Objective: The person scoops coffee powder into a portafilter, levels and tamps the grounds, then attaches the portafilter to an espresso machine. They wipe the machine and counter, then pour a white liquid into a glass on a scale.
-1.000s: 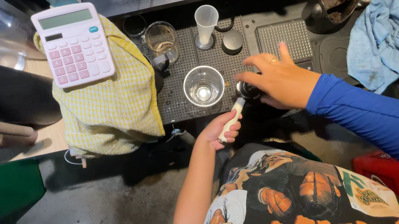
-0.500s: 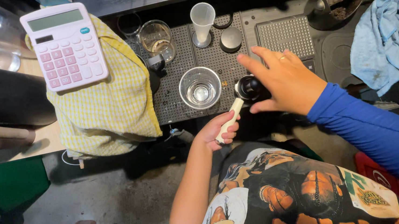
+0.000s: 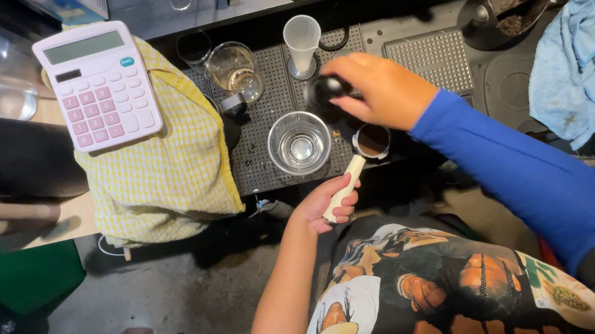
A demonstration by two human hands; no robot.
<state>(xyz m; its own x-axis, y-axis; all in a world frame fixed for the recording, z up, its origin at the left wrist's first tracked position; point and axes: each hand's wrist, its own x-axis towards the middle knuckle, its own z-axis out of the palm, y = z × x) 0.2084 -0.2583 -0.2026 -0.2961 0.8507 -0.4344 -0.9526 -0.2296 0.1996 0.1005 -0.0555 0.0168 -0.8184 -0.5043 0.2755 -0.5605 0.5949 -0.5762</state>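
Portafilter (image 3: 366,148) sits in my left grip (image 3: 324,204), clenched on its pale handle; my right grip (image 3: 373,88) grasps a black tamper (image 3: 326,89) near an empty glass (image 3: 299,143).

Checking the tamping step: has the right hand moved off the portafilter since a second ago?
Yes. The right hand moved up off the portafilter, toward the white cup.

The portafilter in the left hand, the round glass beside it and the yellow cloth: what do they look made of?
Portafilter: dark metal basket by its sheen, pale smooth handle, plastic or wood, held by the left hand.
Round glass: clear glass; the mat shows through.
Yellow cloth: woven checked fabric, soft folds.
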